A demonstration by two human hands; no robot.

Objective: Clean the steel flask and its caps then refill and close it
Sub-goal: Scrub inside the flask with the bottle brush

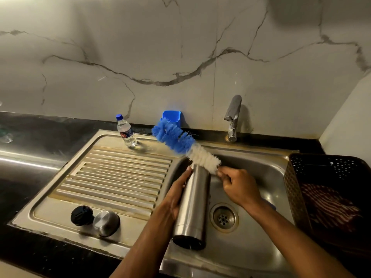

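- The steel sink [261, 173] lay beneath, probably to catch drips.
- The steel flask [192, 205] hung tilted over its basin, grasped by the left hand [176, 195].
- The right hand [239, 187] pinched the bottle brush [180, 143] outside the flask's mouth.
- The black inner cap [82, 215] and steel outer cap [106, 222] waited on the drainboard [112, 177], unwashed, I judged.

The dark tabletop [30, 137] carries a steel sink [261, 177] with a ribbed drainboard [112, 177]. On the drainboard sit a black cap [82, 215], a steel cap [106, 223] touching it, and a water bottle [126, 131]. A dark perforated basket [291, 189] stands at the sink's right edge.
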